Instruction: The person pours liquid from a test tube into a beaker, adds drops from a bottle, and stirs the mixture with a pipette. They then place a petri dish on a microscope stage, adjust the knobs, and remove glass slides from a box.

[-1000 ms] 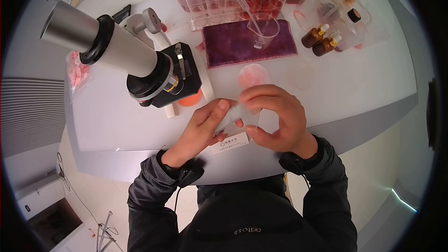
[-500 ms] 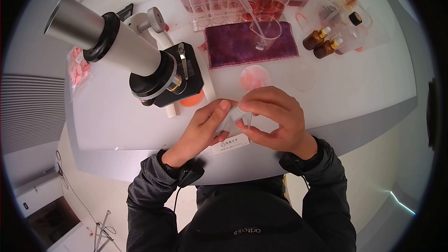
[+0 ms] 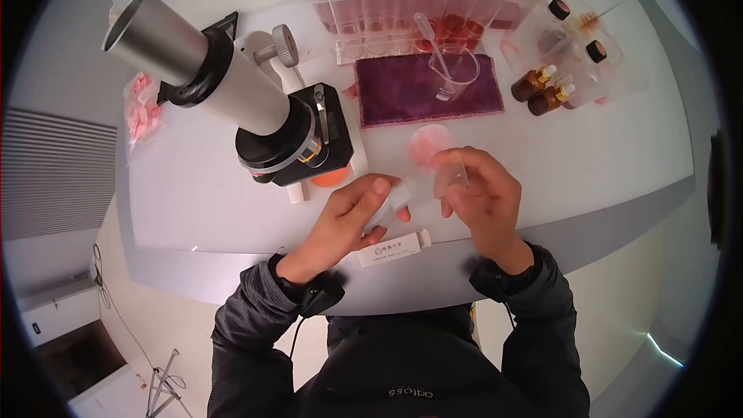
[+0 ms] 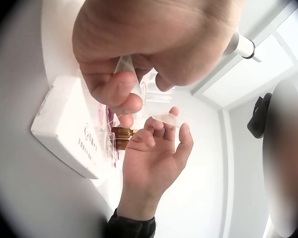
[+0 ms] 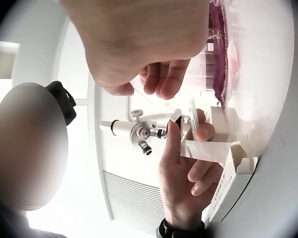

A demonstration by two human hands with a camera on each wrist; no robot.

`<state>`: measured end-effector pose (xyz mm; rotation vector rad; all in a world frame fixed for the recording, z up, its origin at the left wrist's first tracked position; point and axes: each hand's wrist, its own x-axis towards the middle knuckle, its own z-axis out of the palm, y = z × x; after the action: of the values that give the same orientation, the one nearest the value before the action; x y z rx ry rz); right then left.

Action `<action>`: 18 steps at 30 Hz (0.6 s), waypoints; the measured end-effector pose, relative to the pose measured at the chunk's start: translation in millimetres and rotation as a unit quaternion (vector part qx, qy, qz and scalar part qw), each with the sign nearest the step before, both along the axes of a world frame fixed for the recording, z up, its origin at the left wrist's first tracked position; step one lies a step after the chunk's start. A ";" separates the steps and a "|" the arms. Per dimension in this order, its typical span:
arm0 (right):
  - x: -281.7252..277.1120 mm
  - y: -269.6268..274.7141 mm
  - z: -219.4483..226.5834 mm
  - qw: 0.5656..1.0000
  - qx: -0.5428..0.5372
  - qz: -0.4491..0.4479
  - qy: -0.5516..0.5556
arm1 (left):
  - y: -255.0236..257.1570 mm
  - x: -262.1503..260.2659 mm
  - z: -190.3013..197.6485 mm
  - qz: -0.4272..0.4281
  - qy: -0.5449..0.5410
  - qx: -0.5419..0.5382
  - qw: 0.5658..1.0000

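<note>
My left hand [image 3: 350, 213] holds a small whitish, partly clear case between thumb and fingers. Seen from the right wrist, a pale greenish slab [image 5: 193, 116] stands in those fingers, and a translucent strip [image 5: 206, 151] hangs below. Just to the right, apart from it, my right hand [image 3: 489, 200] pinches a thin clear rectangular sheet [image 3: 450, 179] by its edge, raised over the table. From the left wrist this sheet shows as a thin sliver [image 4: 165, 119] at the fingertips. Under the hands lies a white printed carton [image 3: 393, 249], its right end flap open.
A microscope [image 3: 267, 120] stands at the left. Farther back are a purple cloth [image 3: 387, 101] with a beaker [image 3: 457, 73] and pipette, a rack of test tubes [image 3: 371, 8], brown dropper bottles [image 3: 534, 81] and clear bottles. A round pink dish [image 3: 427, 139] lies behind my right hand.
My right hand has drawn away to the right from the left hand with the clear sheet in its fingers. The left hand keeps its hold on the case. The head view has shifted slightly.
</note>
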<state>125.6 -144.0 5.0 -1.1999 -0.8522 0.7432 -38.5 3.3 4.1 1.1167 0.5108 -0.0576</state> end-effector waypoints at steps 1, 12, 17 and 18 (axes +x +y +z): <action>-0.5 0.6 -0.9 1.000 -0.006 0.001 0.009 | -0.3 -0.3 0.0 0.004 0.003 0.006 1.000; -6.0 10.1 -4.5 0.997 -0.069 -0.020 0.032 | -0.7 -1.5 0.3 0.033 -0.029 -0.006 0.999; -6.7 10.0 -3.0 0.992 -0.101 -0.037 0.064 | -1.6 -1.7 -1.0 0.047 -0.034 0.016 0.998; -6.7 10.0 -2.3 0.991 -0.106 -0.037 0.067 | -1.6 -1.5 -0.4 0.047 -0.029 0.020 0.998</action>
<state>118.9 -133.9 2.7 -1.3457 -0.6252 0.8590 -39.9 1.7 3.6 1.1289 0.5140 0.0680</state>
